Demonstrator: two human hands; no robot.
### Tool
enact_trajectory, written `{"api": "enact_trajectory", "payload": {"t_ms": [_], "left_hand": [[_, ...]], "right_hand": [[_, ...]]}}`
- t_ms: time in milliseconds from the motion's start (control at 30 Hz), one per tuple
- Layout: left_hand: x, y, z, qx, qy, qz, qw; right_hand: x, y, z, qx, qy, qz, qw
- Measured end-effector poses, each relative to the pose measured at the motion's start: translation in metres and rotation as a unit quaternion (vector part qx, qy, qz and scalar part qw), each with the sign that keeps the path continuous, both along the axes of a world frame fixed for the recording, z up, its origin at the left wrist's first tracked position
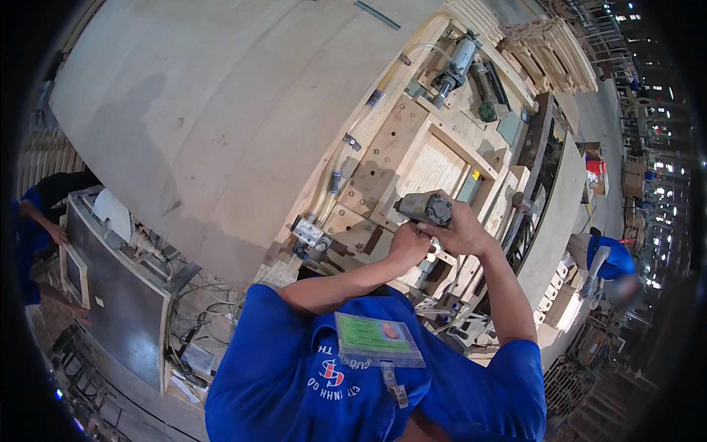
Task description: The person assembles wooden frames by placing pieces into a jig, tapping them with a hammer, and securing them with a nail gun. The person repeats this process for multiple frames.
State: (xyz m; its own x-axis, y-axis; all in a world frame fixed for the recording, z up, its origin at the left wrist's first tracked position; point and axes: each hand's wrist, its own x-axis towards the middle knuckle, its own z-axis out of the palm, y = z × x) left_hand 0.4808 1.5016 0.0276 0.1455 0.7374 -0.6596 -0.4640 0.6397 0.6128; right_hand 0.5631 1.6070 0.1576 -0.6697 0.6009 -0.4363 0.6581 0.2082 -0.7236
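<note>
My right hand (465, 230) is wrapped round a grey hand-held power tool (427, 208) with a rounded, worn body; its exact kind does not show. Just below the tool is my left hand (409, 247), its fingers closed close to the right hand's fingers. What the left fingers hold, if anything, is hidden. Both hands are over the near end of a light wooden frame (462, 149), which lies in a wooden jig (383, 151) with drilled holes. The tool's working end cannot be made out.
Air cylinders (455, 68) and hoses are mounted on the jig. A broad wooden panel (236, 110) spans the left. Stacked wooden parts (552, 53) stand at the far right. One person (608, 258) bends at the right; another person's hand (57, 234) touches a dark machine table (121, 295) at left.
</note>
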Motion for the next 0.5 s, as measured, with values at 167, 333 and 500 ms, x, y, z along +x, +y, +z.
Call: {"api": "enact_trajectory", "payload": {"t_ms": [167,333,500], "left_hand": [[-0.019,-0.018,-0.003,0.014,-0.034,-0.007,0.999],[-0.024,-0.019,0.010,-0.002,-0.077,0.034,0.996],[-0.025,-0.021,0.010,0.003,-0.090,0.051,0.995]], "right_hand": [[-0.018,-0.011,-0.001,-0.039,-0.023,0.021,0.999],[-0.025,-0.012,-0.002,-0.019,-0.024,0.051,0.998],[-0.025,-0.013,-0.010,-0.018,-0.025,0.054,0.998]]}}
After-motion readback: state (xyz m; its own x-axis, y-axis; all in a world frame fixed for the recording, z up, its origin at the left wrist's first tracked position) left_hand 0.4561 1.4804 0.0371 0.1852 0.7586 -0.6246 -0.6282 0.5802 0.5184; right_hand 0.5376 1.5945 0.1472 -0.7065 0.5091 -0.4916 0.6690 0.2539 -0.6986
